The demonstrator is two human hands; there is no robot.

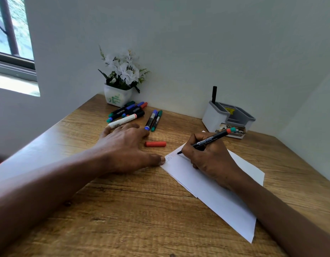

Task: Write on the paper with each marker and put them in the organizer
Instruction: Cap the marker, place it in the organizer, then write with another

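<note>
The red-ended marker [212, 140], black in the barrel, slants in my right grip [211, 157], tip on the white paper [225, 201] right of centre. A red cap [155, 144] lies flat on the desk [142, 210] just left of the sheet. The other markers [127, 112] lie heaped at upper centre. The grey organizer [216, 115], upper right, holds one black standing marker [214, 94].
</note>
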